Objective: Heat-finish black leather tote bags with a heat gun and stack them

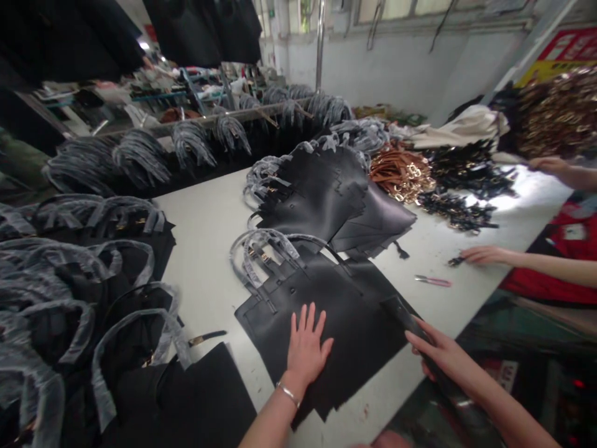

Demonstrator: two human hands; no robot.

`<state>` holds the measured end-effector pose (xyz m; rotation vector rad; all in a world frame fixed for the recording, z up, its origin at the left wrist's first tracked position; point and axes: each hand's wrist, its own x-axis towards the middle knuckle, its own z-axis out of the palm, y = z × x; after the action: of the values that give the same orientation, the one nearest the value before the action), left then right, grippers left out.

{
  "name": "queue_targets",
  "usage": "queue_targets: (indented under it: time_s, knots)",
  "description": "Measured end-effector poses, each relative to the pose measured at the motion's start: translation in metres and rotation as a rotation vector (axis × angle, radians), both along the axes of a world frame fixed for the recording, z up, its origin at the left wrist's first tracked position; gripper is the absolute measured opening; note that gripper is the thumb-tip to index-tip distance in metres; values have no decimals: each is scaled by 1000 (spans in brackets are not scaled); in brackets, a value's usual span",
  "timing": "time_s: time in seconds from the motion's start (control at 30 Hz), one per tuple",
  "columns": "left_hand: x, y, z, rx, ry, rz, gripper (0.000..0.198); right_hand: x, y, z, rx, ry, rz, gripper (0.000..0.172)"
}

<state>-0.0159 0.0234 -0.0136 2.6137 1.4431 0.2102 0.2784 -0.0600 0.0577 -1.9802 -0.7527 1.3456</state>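
My left hand (308,348), with a bracelet on the wrist, lies flat with fingers spread on a black leather bag panel (345,311). The panel lies on the table, its wrapped handles (265,249) pointing away from me. Over the panel's right edge, my right hand (433,351) is closed around a long black thing with a flat end (398,311). Its kind is unclear, and its lower end runs back under my forearm. Behind the panel rests a stack of black bag panels (317,193).
Black bags with wrapped handles (125,267) crowd the left side. Brown straps with gold buckles (401,171) and black straps (466,186) lie in heaps at the back right. A co-worker's hand (487,255) touches a small black piece near a red-handled tool (433,281) on the white table (200,218).
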Motion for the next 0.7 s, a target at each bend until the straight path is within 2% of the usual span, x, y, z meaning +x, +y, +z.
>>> queue_targets:
  time_s: [0.2,0.33,0.4,0.5,0.6,0.7]
  knots:
    - [18,-47,-12,-20,-35,-27,64,-9,6,0,67,20,108,73]
    - [30,-82,-8,-103,-78,-107,73,-16,14,2,39,6,157,71]
    - [35,-91,-4,-137,-101,-129,78,-21,21,2,25,17,209,69]
    - [35,-87,1,-187,-136,-160,74,-30,35,2,10,70,284,68]
    - [29,-69,4,-224,-153,-138,64,-39,50,5,-17,117,319,67]
    - [23,-53,6,-187,-145,-129,62,-47,63,8,-42,136,343,64]
